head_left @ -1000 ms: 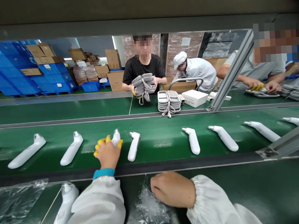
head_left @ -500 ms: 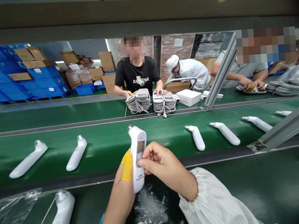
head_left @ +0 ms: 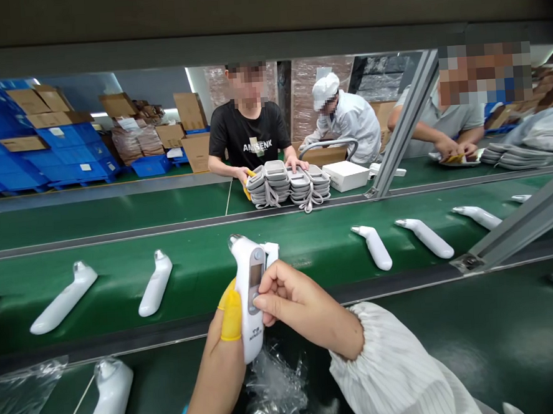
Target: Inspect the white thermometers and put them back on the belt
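Observation:
An upright white ear thermometer (head_left: 244,277) with a grey screen and buttons is wrapped by my left hand (head_left: 222,351), whose thumb wears a yellow finger cot. My right hand (head_left: 301,299) is closed in a pinch at the thermometer's face, just below the screen. Whatever is between those fingertips, if anything, is hidden. Behind the held thermometer, part of another white piece (head_left: 272,252) shows on the belt. Crumpled clear plastic (head_left: 278,391) lies below my hands. At the lower left rests another ear thermometer (head_left: 109,401).
Several thermometers lie spaced along the green conveyor belt (head_left: 307,246). A slanted metal post (head_left: 521,229) crosses at the right. Clear plastic film (head_left: 26,397) lies lower left. Opposite, a person in black (head_left: 253,130) handles stacked grey cases (head_left: 275,182) beside a white box (head_left: 348,176).
The thermometers on the belt have shifted slightly right. The held thermometer has turned a little, with my right fingers still at its face. The grey cases opposite have shifted right.

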Tool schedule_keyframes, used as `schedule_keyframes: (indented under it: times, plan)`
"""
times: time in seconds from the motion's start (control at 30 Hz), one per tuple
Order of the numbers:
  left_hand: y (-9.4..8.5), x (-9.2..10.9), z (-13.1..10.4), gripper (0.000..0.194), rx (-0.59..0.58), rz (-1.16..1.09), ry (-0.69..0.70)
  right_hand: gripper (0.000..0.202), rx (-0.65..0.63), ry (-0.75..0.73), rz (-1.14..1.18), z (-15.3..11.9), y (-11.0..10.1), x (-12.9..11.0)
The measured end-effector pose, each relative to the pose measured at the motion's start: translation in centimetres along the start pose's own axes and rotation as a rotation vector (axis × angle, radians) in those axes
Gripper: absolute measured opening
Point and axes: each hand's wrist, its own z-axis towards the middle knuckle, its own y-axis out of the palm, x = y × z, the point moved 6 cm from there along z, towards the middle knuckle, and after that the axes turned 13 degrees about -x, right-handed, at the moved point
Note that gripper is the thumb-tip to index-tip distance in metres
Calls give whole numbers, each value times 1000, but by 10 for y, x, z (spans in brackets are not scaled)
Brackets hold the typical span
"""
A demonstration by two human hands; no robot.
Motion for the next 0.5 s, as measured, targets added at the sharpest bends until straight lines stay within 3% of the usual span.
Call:
schedule_keyframes:
  times: [0.1, 0.17, 0.33, 0.4, 0.5]
  plan:
    - [1, 0, 0, 54, 13, -10, 31, 33, 95, -5, -88, 0, -4, 3]
    - [3, 1, 0, 54, 22, -10, 33, 36, 83, 3, -49, 2, -5, 7]
    - [4, 7, 2, 55, 45, 13, 10, 15, -8, 27, 3, 4, -6, 8]
    - [2, 12, 2, 55, 74, 79, 29, 5, 10, -12, -191, 1, -5, 1]
    - [2, 17, -1, 54, 107, 241, 61, 8, 89, -105, -627, -4, 4, -13]
